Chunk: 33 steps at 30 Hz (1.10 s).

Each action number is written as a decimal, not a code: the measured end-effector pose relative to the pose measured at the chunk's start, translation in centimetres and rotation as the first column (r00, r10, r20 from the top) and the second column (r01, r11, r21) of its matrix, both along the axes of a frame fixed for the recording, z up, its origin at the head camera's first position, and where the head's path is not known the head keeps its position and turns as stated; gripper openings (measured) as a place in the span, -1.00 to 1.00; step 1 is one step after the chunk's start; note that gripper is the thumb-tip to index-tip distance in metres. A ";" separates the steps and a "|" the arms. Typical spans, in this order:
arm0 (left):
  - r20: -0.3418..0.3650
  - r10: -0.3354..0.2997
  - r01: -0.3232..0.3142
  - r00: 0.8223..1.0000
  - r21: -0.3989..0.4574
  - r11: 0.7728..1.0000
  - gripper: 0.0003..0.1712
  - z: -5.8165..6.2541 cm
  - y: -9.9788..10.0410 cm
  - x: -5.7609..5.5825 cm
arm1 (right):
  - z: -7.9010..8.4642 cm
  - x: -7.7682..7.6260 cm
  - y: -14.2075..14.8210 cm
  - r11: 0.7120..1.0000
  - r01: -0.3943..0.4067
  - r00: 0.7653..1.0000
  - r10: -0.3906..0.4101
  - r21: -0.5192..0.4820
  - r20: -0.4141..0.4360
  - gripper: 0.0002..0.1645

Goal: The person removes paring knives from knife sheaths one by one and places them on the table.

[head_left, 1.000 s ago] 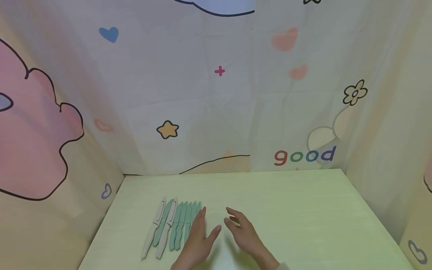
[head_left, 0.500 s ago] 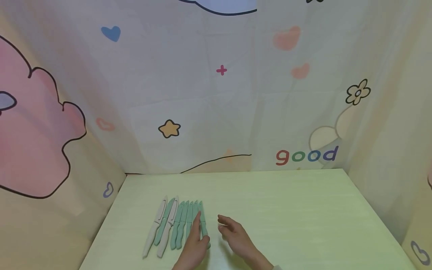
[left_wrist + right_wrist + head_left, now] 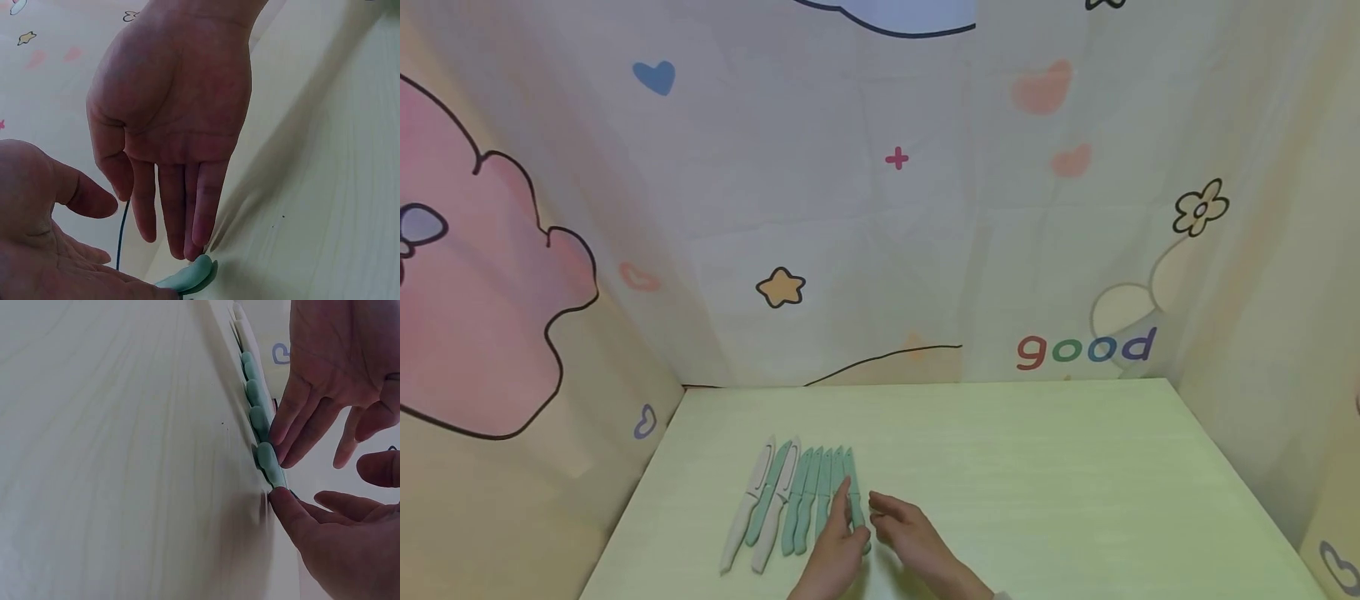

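A row of sheathed knives lies side by side on the table, handles toward me: two white knives, with one white knife (image 3: 745, 502) at the far left, and several green ones. My left hand (image 3: 831, 554) rests over the right part of the row, its straight fingers left of the rightmost green knife (image 3: 854, 493) and partly covering its neighbours. On that knife's other side is my right hand (image 3: 917, 542), fingers slightly bent. The right wrist view shows a right fingertip (image 3: 279, 495) at the green knife's (image 3: 269, 459) edge. Neither hand grips anything.
A pale green-yellow table (image 3: 1037, 475) spreads out to the right of the hands. Printed curtains enclose it at the back and both sides, with the word "good" (image 3: 1086, 348) low on the back curtain (image 3: 820, 200).
My right hand has moved left, close to the rightmost knife. My left hand has shifted slightly left, so that knife, hidden before, now shows to the right of its fingers. The head view has shifted slightly.
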State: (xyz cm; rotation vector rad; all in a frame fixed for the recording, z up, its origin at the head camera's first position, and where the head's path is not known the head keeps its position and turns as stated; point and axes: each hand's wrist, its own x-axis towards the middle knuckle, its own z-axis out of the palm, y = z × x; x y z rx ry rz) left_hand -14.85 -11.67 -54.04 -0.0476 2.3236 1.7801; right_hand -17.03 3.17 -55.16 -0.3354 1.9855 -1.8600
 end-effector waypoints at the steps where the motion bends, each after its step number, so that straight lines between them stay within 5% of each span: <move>1: 0.001 0.002 -0.002 1.000 0.003 1.000 -0.10 0.0 0.1 0.0 | 0.0 0.0 -0.1 1.000 -0.001 1.000 0.001 0.001 0.009 -0.40; 22: -0.030 0.114 -0.114 0.993 -0.014 0.993 -0.25 -0.6 0.5 -0.9 | -0.7 -0.5 -0.3 0.994 0.089 0.995 -0.086 -0.058 0.054 -0.43; 33: -0.066 0.210 -0.209 0.976 0.011 0.978 -0.20 -1.4 0.7 -1.4 | -0.3 -0.5 0.0 0.990 0.138 0.990 -0.136 -0.035 0.041 -0.47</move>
